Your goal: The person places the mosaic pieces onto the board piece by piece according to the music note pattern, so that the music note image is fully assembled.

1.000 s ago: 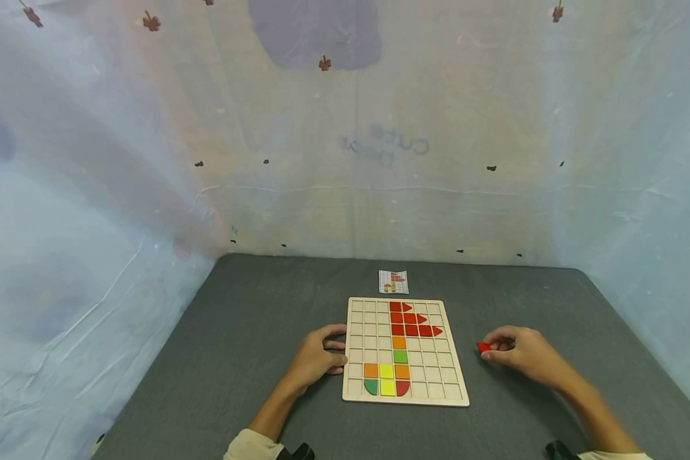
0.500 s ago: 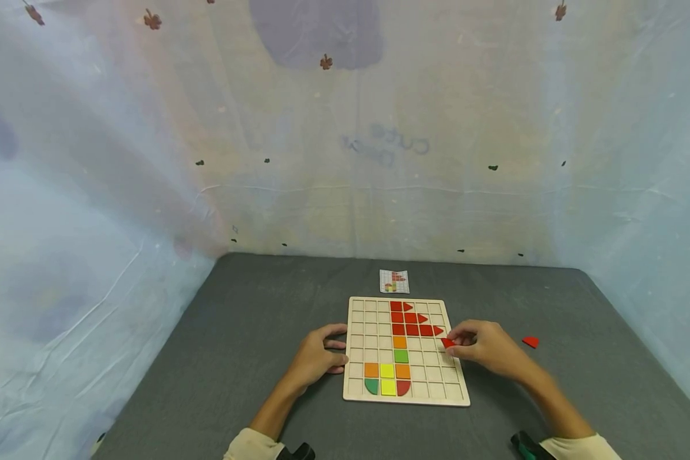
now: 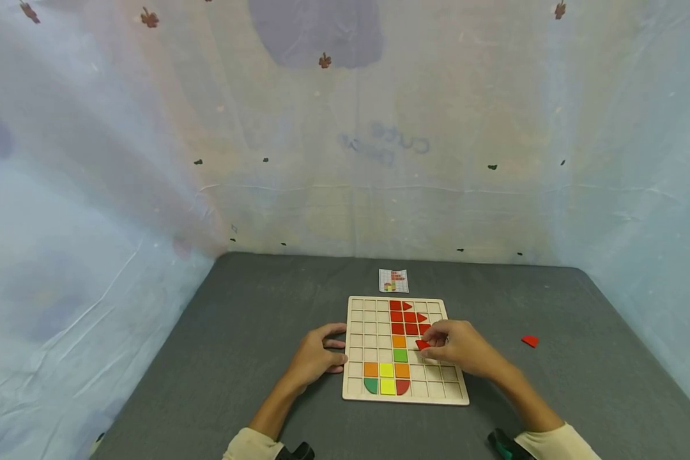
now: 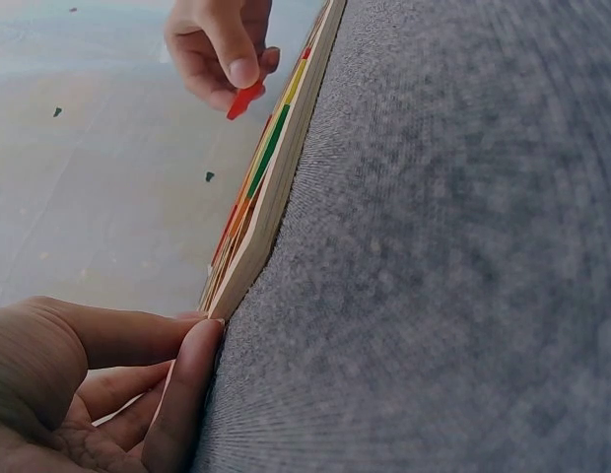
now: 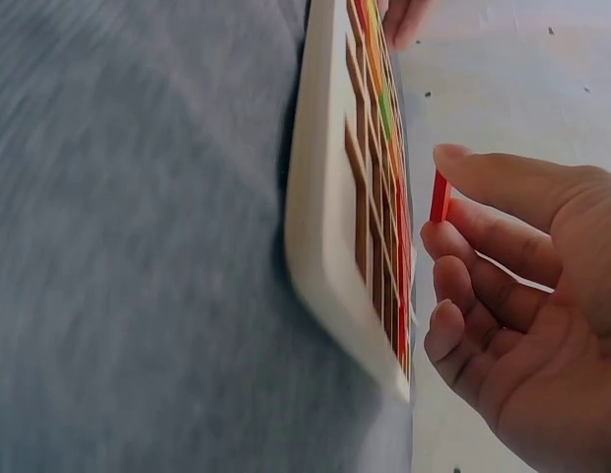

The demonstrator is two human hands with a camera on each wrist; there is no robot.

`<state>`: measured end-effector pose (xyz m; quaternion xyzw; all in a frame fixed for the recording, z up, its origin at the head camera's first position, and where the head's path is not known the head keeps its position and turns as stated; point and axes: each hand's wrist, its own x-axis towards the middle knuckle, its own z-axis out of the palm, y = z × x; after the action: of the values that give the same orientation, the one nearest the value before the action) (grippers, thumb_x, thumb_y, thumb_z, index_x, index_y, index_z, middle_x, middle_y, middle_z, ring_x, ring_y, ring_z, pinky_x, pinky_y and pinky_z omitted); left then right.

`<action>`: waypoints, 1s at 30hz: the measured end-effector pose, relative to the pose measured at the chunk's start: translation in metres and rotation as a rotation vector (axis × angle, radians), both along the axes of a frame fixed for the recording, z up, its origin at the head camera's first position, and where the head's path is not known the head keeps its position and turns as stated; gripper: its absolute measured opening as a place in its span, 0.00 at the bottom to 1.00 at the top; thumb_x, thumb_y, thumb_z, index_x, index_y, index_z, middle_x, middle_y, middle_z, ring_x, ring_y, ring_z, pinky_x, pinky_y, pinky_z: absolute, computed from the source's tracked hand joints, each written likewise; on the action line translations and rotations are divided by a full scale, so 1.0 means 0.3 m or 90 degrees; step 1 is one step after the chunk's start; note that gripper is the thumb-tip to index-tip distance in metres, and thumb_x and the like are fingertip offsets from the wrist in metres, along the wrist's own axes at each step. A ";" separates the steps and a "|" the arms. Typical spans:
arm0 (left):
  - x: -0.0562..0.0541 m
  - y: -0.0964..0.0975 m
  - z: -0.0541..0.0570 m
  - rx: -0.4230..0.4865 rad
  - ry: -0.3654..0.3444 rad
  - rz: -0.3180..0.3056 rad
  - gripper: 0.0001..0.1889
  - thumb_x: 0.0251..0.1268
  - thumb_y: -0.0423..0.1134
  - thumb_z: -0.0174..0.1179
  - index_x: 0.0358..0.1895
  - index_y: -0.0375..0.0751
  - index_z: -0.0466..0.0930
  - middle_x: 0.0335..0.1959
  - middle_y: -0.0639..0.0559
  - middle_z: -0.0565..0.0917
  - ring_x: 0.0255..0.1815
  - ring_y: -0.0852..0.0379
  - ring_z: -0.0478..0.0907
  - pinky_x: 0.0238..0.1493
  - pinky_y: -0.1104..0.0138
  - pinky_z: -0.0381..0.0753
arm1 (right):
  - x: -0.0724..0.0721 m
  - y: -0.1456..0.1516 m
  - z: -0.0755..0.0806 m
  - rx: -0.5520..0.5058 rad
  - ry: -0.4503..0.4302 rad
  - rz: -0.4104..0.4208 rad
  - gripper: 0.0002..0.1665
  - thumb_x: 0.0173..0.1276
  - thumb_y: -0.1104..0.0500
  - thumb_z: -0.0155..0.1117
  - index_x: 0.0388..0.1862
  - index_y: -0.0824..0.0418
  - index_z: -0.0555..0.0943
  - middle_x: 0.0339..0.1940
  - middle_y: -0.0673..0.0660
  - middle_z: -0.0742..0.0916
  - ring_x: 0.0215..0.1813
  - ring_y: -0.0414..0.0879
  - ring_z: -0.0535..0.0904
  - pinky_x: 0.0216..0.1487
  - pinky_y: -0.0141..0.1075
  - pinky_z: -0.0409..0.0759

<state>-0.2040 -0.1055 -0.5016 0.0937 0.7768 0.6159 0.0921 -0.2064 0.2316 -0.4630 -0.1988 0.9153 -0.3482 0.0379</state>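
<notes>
A square wooden grid board carries coloured tiles: red squares and triangles at the far side, orange, green and yellow ones lower down. My left hand grips the board's left edge, its thumb and index finger at the rim in the left wrist view. Over the right part of the board, my right hand pinches a small red tile between thumb and index finger. The right wrist view shows this red tile edge-on, raised above the board. My right fingers hide the end of the longest red row.
A small printed card with a coloured grid pattern lies just beyond the board. One loose red tile, rounded on one side, is on the grey table to the right. A pale curtain rises behind the table.
My right hand has moved left from the table over the board, carrying a red tile. The other red tile, visible from half a second ago, stays behind. My left hand keeps its place.
</notes>
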 end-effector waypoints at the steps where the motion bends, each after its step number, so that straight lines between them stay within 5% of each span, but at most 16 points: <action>1: 0.000 0.000 0.001 0.000 0.000 -0.001 0.35 0.59 0.23 0.71 0.73 0.33 0.75 0.53 0.34 0.86 0.44 0.50 0.89 0.35 0.60 0.93 | -0.002 -0.009 0.000 -0.001 0.001 0.003 0.11 0.63 0.55 0.81 0.41 0.58 0.89 0.32 0.45 0.85 0.35 0.37 0.78 0.35 0.31 0.80; 30: -0.007 0.000 -0.006 -0.012 0.000 0.003 0.35 0.60 0.23 0.71 0.73 0.34 0.75 0.54 0.35 0.85 0.46 0.50 0.88 0.34 0.62 0.93 | -0.002 -0.210 -0.012 0.001 0.009 0.029 0.09 0.62 0.57 0.82 0.36 0.58 0.89 0.28 0.43 0.84 0.32 0.37 0.77 0.34 0.30 0.78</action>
<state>-0.2060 -0.1056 -0.5035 0.0911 0.7829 0.6086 0.0913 -0.2069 0.1686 -0.4667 -0.2223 0.9110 -0.3450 0.0394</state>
